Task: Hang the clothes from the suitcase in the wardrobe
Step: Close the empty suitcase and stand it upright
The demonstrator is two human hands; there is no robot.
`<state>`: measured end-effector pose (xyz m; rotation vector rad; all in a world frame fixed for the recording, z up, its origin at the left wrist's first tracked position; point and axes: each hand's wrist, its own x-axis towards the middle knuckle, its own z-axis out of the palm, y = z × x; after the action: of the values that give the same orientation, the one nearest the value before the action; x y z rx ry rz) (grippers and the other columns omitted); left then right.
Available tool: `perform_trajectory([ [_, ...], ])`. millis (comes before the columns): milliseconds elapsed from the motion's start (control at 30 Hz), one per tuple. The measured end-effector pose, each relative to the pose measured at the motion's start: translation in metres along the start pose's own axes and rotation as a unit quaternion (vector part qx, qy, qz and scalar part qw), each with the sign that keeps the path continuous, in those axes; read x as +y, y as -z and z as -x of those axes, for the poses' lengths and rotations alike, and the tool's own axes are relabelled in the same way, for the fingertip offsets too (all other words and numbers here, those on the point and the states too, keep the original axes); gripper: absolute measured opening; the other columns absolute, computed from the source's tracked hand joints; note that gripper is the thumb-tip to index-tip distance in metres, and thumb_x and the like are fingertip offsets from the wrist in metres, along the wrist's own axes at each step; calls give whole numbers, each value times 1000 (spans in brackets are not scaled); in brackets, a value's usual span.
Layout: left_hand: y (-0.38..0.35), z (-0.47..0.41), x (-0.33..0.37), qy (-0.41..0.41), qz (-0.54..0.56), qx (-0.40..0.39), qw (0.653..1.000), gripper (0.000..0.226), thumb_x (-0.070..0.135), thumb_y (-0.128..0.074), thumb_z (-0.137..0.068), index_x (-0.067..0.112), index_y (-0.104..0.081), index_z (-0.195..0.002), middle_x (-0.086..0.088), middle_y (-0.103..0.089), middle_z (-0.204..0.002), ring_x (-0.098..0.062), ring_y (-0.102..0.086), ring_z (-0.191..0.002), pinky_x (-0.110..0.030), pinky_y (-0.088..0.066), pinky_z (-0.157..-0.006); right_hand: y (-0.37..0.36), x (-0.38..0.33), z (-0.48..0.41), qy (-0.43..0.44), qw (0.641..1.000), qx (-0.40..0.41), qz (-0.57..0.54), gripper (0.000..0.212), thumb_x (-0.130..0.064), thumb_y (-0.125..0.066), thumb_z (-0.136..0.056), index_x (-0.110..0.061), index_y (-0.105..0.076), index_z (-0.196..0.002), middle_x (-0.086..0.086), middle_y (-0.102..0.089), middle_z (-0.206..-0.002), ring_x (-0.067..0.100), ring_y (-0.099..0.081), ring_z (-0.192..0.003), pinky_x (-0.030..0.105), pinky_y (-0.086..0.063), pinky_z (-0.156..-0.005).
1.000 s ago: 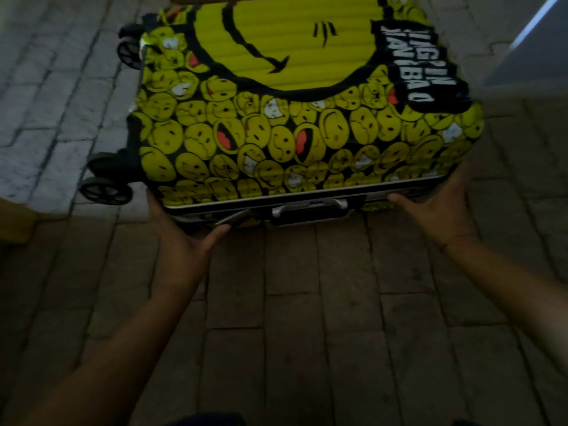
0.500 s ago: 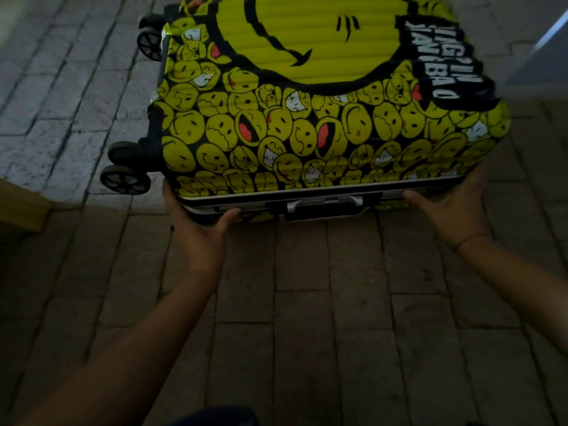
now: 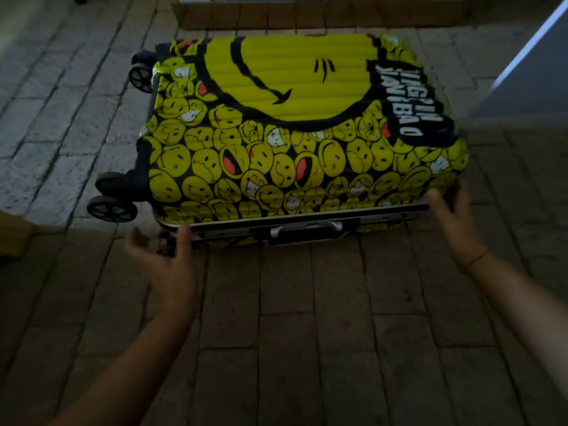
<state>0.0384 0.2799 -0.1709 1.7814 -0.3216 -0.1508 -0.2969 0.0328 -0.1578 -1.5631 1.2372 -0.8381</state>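
Left hand (image 3: 166, 265) has come off the still-shut suitcase (image 3: 292, 142), fingers spread; right hand (image 3: 453, 219) stays at its right corner, grip unclear. Opening likely follows.

Brick-patterned floor (image 3: 292, 302), with a brown wooden strip (image 3: 307, 16) along the far edge.

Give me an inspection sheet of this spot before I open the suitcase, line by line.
Surface: brick-paved floor, dim near the person.
Job's things: suitcase flat, closed, smiley cover on; handle faces the person, wheels on the left; no clothes or wardrobe seen.
Clutter: nothing seen.
Hands: left hand open, spread, by the near left corner; right hand open at the near right corner.
Cables: nothing seen.
Surroundings: brown ledge beyond the suitcase; pale panel at right.
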Motion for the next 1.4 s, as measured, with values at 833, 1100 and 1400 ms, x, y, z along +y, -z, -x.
perform_trajectory([
  [833,-49,-58,132,-256,-513,-265,776,100,89,4,-59,44,1,-148,0,9,-160,-28,11,-146,-53,8,-114,8,-60,-77,-316,857,-202,-353,70,-40,-92,-23,-15,-78,-87,13,-70,-110,29,-71,-88,42,-59,-65],
  [1100,-43,-63,127,-255,-504,-244,788,106,93,13,-56,44,-6,-148,2,4,-160,-26,9,-147,-51,8,-115,-4,-68,-80,-291,873,-122,-372,51,-43,-70,-58,-13,-73,-99,15,-67,-113,31,-71,-87,41,-59,-65],
  [1400,-14,-82,124,-232,-493,-233,806,102,94,11,-56,47,-6,-145,6,1,-160,-22,7,-147,-49,6,-115,-18,-104,-68,-297,875,-91,-371,39,-46,-56,-77,-15,-78,-80,14,-73,-96,29,-72,-77,41,-55,-72],
])
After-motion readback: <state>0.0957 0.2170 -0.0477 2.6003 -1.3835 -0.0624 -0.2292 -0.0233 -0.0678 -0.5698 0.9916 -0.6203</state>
